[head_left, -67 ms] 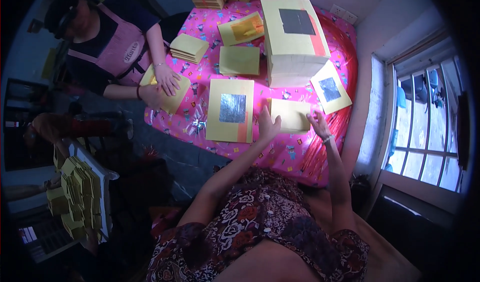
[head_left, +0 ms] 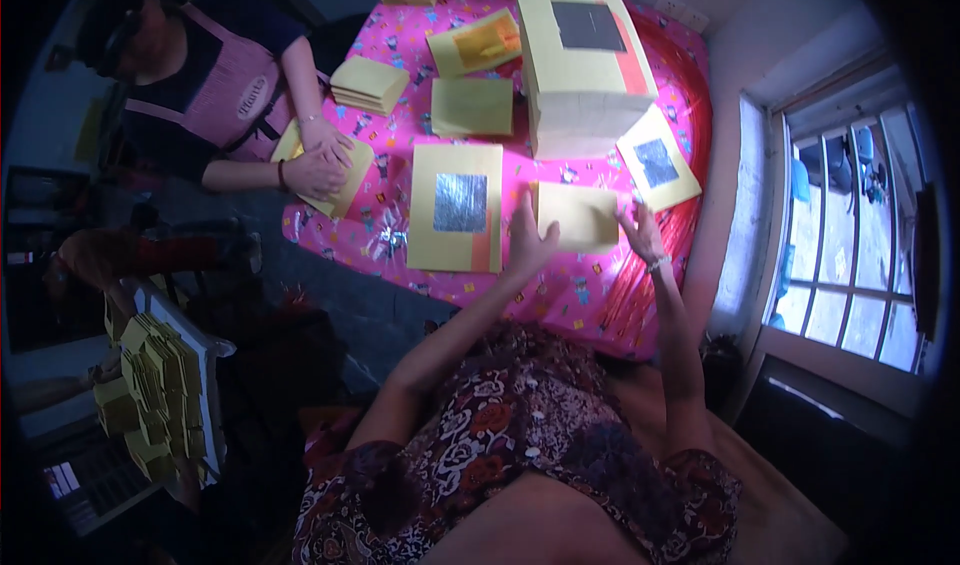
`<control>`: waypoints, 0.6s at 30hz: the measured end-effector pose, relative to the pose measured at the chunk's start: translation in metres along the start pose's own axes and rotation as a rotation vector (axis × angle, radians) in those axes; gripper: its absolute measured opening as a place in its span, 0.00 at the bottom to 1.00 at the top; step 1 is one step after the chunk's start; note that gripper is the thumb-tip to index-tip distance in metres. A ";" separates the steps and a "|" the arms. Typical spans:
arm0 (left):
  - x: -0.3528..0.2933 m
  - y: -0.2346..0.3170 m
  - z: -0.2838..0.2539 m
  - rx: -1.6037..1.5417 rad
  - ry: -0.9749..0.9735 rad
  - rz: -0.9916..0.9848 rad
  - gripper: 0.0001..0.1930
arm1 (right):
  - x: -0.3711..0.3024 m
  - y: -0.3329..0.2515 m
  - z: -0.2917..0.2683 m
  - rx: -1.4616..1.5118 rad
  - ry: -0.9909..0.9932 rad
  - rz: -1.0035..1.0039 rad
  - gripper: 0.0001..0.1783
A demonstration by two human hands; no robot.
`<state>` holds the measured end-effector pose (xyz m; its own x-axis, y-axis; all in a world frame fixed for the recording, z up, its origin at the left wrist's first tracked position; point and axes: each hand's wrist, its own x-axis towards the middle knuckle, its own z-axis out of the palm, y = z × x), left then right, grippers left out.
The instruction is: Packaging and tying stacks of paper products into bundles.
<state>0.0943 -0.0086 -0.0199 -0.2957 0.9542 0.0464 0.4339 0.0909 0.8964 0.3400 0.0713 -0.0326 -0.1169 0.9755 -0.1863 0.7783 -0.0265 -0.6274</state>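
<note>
A yellow paper piece (head_left: 580, 218), folded or stacked, lies on the pink patterned table cover between my two hands. At its left edge, my left hand (head_left: 532, 239) has its fingers stretched along the side and the thumb apart. My right hand (head_left: 641, 235) stands by the right edge, fingers apart; whether it touches the paper is hard to tell. Left of my left hand lies a large yellow sheet or stack (head_left: 425, 220) with a silver square and an orange strip. Behind my hands rises a tall block of yellow paper (head_left: 590, 115), and a smaller silver-squared sheet (head_left: 678, 177) lies beside it.
Across the table's left side, a co-worker's hands (head_left: 325, 165) press on a yellow paper bundle (head_left: 352, 187). Further yellow stacks (head_left: 370, 87), (head_left: 472, 108) and an orange-patched sheet (head_left: 470, 47) lie behind. Red plastic strands (head_left: 690, 115) run along the right edge, near a barred window (head_left: 850, 245).
My right hand's fingers have straightened from a more curled pose. The co-worker's hands have come together on their bundle. The whole table view has shifted slightly upward.
</note>
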 end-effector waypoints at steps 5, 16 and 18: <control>0.007 0.003 -0.088 -0.100 -0.166 0.139 0.22 | -0.005 -0.072 -0.004 0.094 0.090 -0.312 0.21; -0.006 -0.057 -0.166 0.474 -0.371 0.300 0.24 | -0.046 -0.157 0.116 -0.342 -0.297 -0.777 0.28; -0.008 -0.065 -0.162 0.492 -0.388 0.289 0.24 | -0.046 -0.156 0.128 -0.428 -0.287 -0.812 0.29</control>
<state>-0.0698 -0.0684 -0.0071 0.1758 0.9844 0.0098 0.8124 -0.1507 0.5632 0.1449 0.0029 -0.0224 -0.8218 0.5690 -0.0301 0.5459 0.7711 -0.3276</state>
